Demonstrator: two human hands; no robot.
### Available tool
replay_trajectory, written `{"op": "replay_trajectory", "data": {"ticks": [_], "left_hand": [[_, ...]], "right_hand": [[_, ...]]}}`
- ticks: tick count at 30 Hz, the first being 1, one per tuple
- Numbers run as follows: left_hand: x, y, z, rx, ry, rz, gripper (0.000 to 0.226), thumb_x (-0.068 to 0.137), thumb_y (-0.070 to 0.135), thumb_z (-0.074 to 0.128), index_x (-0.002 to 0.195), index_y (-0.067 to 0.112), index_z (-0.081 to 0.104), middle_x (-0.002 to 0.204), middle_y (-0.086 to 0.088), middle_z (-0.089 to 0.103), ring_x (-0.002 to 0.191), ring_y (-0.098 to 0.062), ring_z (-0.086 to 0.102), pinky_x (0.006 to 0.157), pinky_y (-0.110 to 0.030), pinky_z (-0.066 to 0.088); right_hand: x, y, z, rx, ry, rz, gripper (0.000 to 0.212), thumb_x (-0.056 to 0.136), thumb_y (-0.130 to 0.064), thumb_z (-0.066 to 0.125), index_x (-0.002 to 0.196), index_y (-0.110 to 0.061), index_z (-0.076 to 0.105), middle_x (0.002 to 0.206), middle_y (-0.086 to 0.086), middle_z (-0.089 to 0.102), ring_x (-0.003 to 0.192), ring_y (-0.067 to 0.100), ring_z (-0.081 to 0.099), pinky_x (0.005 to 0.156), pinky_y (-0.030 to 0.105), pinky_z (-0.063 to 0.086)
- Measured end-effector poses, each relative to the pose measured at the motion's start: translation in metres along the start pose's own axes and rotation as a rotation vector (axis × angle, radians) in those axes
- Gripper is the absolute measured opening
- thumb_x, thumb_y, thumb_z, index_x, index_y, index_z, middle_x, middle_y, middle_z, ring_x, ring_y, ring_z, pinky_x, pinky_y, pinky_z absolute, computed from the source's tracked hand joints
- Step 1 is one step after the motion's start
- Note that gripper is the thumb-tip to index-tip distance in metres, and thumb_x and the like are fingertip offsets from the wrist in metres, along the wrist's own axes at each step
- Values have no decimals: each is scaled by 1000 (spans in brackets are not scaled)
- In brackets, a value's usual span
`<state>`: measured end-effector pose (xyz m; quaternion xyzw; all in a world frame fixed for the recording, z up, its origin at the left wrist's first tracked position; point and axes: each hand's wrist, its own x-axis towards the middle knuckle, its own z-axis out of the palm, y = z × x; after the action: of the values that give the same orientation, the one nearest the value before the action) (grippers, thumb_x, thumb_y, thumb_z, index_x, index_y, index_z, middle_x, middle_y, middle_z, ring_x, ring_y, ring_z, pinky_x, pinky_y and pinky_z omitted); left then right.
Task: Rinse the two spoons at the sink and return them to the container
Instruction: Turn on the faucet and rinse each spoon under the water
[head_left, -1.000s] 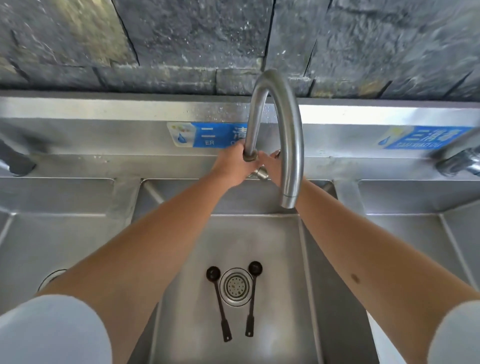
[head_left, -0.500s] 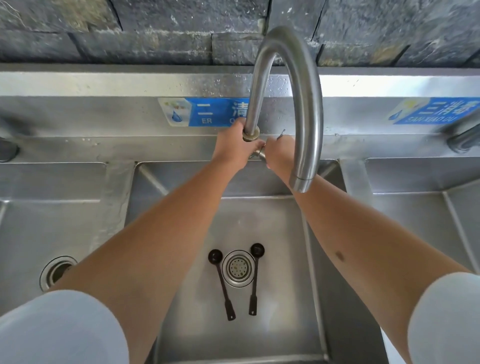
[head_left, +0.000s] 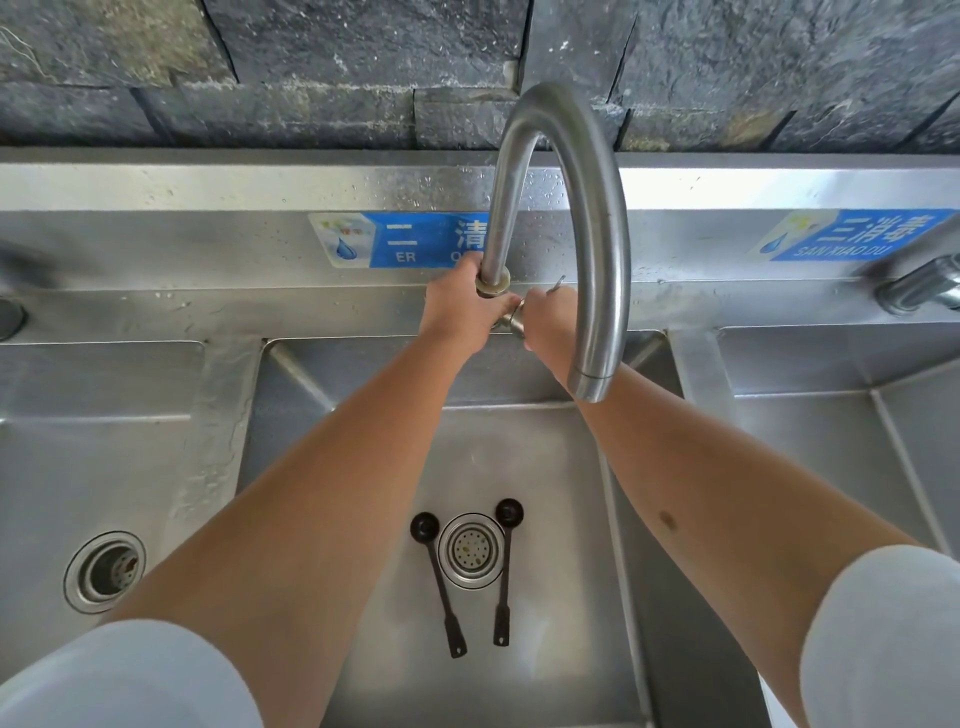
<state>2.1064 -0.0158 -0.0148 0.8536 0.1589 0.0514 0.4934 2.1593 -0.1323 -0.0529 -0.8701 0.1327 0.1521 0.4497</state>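
Two small dark spoons lie on the floor of the middle sink basin (head_left: 545, 467), one spoon (head_left: 439, 584) left of the round drain strainer (head_left: 471, 551) and the other spoon (head_left: 505, 571) right of it, bowls pointing away from me. Both my arms reach over them to the tall curved faucet (head_left: 582, 208). My left hand (head_left: 457, 312) grips the base of the faucet's neck. My right hand (head_left: 550, 322) is closed on the tap handle beside it. No water comes from the spout (head_left: 589, 387). No container is in view.
A second basin with an open drain (head_left: 104, 571) lies to the left, a third basin (head_left: 841, 441) to the right with another tap (head_left: 919, 283) above it. Blue labels (head_left: 405, 240) are stuck on the steel backsplash under a dark stone wall.
Both hands stay on the faucet base and handle. The view has shifted slightly up and down; the spoons have not moved.
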Motion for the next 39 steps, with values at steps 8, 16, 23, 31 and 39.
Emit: {"op": "replay_trajectory", "data": {"ticks": [8,16,23,31,39], "left_hand": [[0,0,0,-17,4,-15,23,77,24,73,95,25,59,69,18,55,63,7,49,51,-8,36],[-8,2,5,-36,6,-78,41,80,28,71,117,22,56,84,13,61,81,-11,60,72,-24,42],[-82,-28,20,-128,54,-224,50,88,31,59,136,22,48,134,-1,59,118,-18,56,96,-29,41],[-213,-118,76,-557,-295,-795,12,92,16,54,89,17,66,76,-3,75,72,-18,71,72,-33,56],[-242,-185,120,-96,-334,-726,15,90,18,50,98,19,63,95,4,65,79,-9,59,67,-16,43]], "right_hand": [[-4,0,1,70,26,10,17,77,-27,41,64,-20,50,66,5,64,63,25,67,49,27,43],[-13,3,-8,124,-76,51,31,99,-26,42,69,-20,49,70,-1,54,58,13,53,46,23,46],[-85,42,-17,187,-259,142,22,100,-27,51,103,-8,62,81,14,68,56,19,64,40,21,46],[-163,154,26,463,-423,684,19,94,-13,58,89,2,69,52,4,52,40,13,43,41,22,33],[-169,247,58,25,-381,483,11,87,-17,59,87,-10,67,85,13,67,77,27,62,70,38,52]]}}
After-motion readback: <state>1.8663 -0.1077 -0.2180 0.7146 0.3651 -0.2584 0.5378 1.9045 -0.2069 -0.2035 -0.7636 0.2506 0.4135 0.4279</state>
